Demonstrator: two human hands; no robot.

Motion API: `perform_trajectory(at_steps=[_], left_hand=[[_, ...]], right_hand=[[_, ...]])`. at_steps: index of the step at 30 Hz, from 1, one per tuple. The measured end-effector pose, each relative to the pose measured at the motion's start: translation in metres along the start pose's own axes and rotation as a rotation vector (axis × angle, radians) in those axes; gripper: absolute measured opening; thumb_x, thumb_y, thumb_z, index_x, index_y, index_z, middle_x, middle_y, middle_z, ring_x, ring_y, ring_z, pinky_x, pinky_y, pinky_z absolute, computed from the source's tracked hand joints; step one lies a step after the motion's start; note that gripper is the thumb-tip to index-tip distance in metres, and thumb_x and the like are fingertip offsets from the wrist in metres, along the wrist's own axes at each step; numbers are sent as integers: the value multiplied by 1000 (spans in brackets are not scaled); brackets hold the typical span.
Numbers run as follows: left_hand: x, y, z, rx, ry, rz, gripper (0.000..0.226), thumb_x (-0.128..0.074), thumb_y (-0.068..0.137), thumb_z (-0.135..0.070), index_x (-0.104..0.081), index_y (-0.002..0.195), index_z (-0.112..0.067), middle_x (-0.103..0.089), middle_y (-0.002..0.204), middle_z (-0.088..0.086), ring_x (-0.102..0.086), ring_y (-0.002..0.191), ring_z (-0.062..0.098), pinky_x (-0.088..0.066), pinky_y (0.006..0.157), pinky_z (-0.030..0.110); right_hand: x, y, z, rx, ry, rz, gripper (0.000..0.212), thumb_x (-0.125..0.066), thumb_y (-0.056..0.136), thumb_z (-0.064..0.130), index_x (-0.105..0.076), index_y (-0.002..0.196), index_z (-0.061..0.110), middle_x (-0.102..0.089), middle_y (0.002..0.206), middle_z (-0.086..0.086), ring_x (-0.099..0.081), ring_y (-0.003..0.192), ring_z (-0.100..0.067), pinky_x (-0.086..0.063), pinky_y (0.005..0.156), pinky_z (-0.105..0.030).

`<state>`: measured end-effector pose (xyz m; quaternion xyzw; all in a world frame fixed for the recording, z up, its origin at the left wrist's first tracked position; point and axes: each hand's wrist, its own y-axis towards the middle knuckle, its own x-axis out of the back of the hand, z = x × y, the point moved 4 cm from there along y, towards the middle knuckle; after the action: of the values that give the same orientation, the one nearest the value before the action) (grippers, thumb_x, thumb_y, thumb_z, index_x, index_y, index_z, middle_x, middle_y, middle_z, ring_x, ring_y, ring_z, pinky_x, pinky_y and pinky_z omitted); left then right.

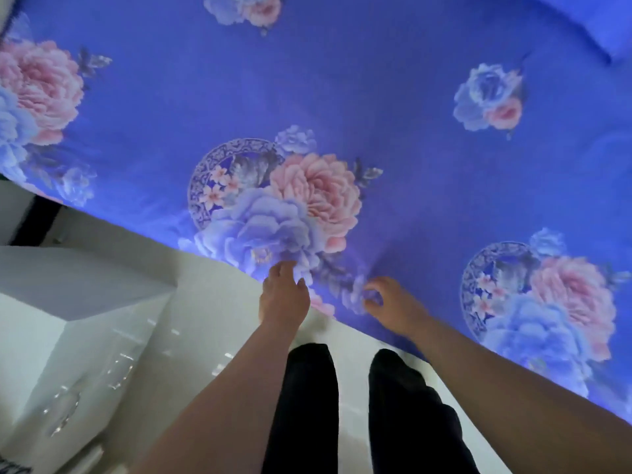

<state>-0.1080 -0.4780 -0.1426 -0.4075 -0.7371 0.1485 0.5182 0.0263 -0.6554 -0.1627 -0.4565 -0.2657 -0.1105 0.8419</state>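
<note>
A blue bedsheet [342, 97] printed with large pink and pale blue flowers covers the bed and fills most of the view. My left hand [284, 295] reaches to the sheet's near edge, its fingertips curled down onto the fabric. My right hand [390, 302] lies a little to the right at the same edge, fingers curled and pinching a small fold of the sheet. Small creases run outward from both hands. Whether the left hand truly grips cloth is hard to tell.
A white bedside cabinet [85, 302] stands at the left, close to the bed. Glossy white floor [205, 323] runs along the bed's edge. My legs in dark trousers [307, 405] stand at the bottom centre. A blue pillow [588, 22] lies at the top right.
</note>
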Motion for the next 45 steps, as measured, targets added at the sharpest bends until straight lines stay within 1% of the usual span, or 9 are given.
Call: perform_trajectory(at_steps=[4,11,18,20,27,32,36,41,45], left_hand=[[-72,-36,-71,-123,72,42,43,-52,92,-18,-45,134,-20,-41,140,4,-45,123,31,-41,97,42],[-240,-113,-187,-144,293,62,45,-53,91,-19,-44,136,-18,-40,141,7,-44,120,36,-38,96,44],[-420,-214,-334,-496,429,254,54,-40,83,-31,-50,131,-9,-47,137,15,-47,121,38,-40,98,44],[-451,-235,-365,-563,453,312,47,-48,86,-26,-51,130,-10,-47,138,12,-46,123,35,-40,100,42],[-532,-274,-420,-733,657,452,51,-51,92,-21,-40,141,-16,-34,150,9,-32,137,28,-32,110,39],[-581,-285,-446,-784,783,455,53,-49,94,-25,-33,145,-22,-24,155,1,-26,140,22,-32,107,37],[-629,-313,-454,-800,880,513,53,-48,96,-26,-30,146,-23,-21,156,0,-22,141,21,-33,107,39],[-712,-383,-486,-913,877,538,55,-54,93,-24,-35,144,-23,-25,155,-3,-26,141,18,-35,108,38],[-785,-454,-519,-1215,872,541,55,-67,81,-14,-50,134,-14,-41,148,6,-40,135,26,-42,103,44]], right_hand=[[43,-31,-109,-130,-33,-209,52,-58,90,29,-44,138,18,-32,148,-5,-37,133,-28,-34,108,-38],[88,-105,-313,-184,79,-193,51,-57,88,25,-46,136,14,-39,144,-12,-42,127,-33,-37,104,-38],[127,-213,-491,-447,364,-292,55,-55,90,29,-38,142,22,-33,147,-4,-43,127,-30,-40,101,-40],[135,-239,-526,-517,450,-348,53,-55,90,29,-39,141,24,-32,147,-3,-46,125,-30,-41,100,-42],[148,-313,-632,-758,685,-624,52,-61,88,26,-45,137,17,-39,142,-11,-43,126,-35,-32,106,-40],[136,-356,-706,-1011,720,-743,61,-62,86,33,-38,142,29,-13,157,-1,-12,141,-28,-22,111,-45],[129,-393,-761,-1176,801,-773,70,-60,85,41,-25,146,37,-1,159,5,-3,144,-24,-20,111,-50],[104,-448,-845,-1208,1312,-964,83,-68,81,40,-22,149,24,-17,156,-6,-18,143,-26,-16,115,-36],[78,-478,-894,-1335,1772,-963,80,-68,82,38,-28,146,11,-31,146,-9,-37,132,-24,-30,107,-32]])
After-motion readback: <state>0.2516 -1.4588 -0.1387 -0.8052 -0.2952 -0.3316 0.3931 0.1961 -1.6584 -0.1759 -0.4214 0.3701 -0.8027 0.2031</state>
